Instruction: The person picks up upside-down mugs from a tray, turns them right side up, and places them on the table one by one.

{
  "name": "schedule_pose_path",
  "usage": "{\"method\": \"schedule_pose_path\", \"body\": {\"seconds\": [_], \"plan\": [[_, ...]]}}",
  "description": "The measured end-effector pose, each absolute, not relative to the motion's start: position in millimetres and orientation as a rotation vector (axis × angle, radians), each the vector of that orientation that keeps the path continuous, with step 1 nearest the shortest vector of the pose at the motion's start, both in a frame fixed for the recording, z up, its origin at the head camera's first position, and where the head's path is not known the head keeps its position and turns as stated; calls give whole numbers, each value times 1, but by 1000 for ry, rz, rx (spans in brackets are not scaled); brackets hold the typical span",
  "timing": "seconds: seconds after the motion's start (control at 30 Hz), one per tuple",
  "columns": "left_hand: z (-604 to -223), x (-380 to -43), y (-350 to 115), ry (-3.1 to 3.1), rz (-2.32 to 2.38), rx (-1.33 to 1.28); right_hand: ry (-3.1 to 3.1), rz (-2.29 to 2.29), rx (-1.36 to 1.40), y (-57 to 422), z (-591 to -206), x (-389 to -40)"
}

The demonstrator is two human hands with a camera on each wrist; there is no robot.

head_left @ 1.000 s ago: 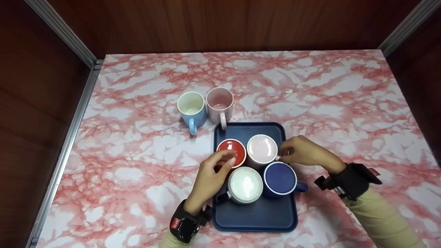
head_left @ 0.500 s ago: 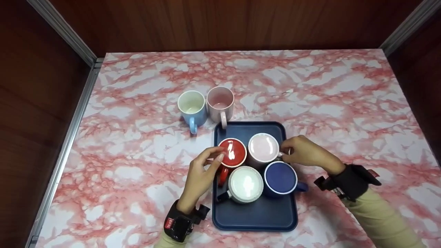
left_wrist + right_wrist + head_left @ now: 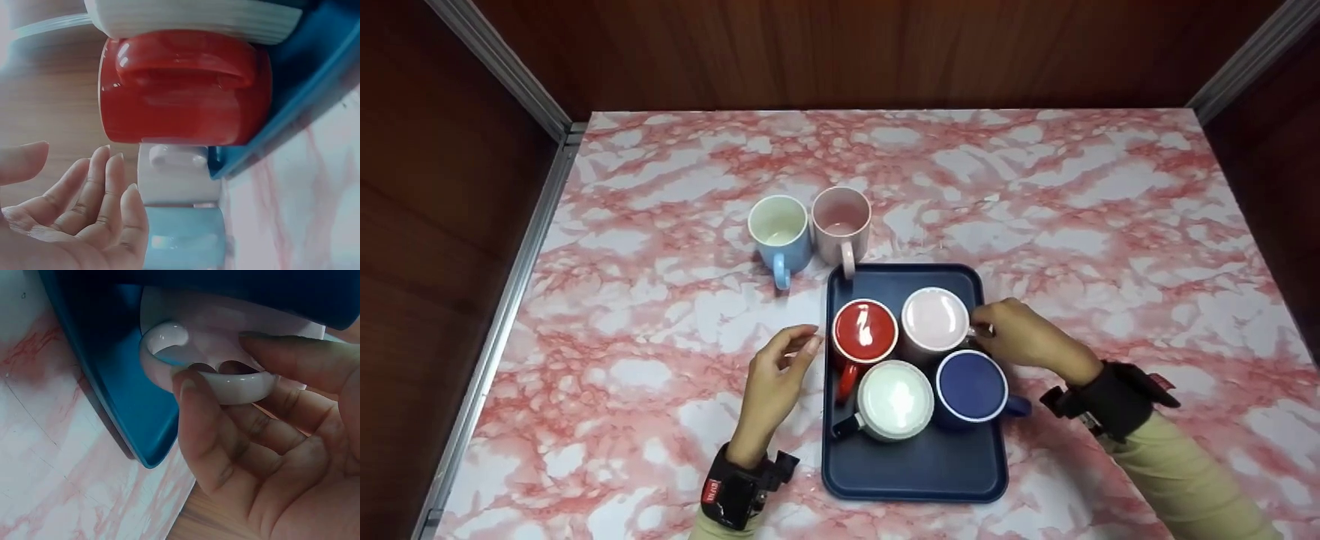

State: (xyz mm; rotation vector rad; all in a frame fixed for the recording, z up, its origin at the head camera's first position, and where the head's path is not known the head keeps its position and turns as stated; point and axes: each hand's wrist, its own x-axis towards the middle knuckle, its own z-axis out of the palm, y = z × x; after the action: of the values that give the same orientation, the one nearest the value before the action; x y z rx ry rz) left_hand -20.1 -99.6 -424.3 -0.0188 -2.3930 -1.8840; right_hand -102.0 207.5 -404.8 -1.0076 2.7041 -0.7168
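My right hand grips the handle of a pale pink mug, its fingers curled round it in the right wrist view. That mug stands upside down on a dark blue tray. Beside the tray's left edge, my left hand hangs with relaxed fingers, holding nothing. Nearest to it is an upside-down red mug, whose handle points toward the tray's near left. A white mug with a dark handle and a navy blue mug are also bottom-up, packed close in front of the other two.
Behind the tray, a light blue mug and a pink mug stand upright side by side on the red-and-white marbled table. The pink mug's handle reaches the tray's back left corner. Brown wood panels enclose the table.
My left hand has let go of the red mug and drawn back leftward off the tray, leaving the red handle visible. My right hand stays at the pale pink mug's handle.
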Motion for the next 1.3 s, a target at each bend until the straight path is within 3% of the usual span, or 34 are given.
{"method": "schedule_pose_path", "body": {"seconds": [0.7, 1.3], "plan": [[-429, -17, -102, -2340, -1983, 126, 2853, -687, -993, 203, -409, -95], [-419, -15, -98, -2235, -2153, 10, 2917, -889, -832, 211, -396, -91]]}}
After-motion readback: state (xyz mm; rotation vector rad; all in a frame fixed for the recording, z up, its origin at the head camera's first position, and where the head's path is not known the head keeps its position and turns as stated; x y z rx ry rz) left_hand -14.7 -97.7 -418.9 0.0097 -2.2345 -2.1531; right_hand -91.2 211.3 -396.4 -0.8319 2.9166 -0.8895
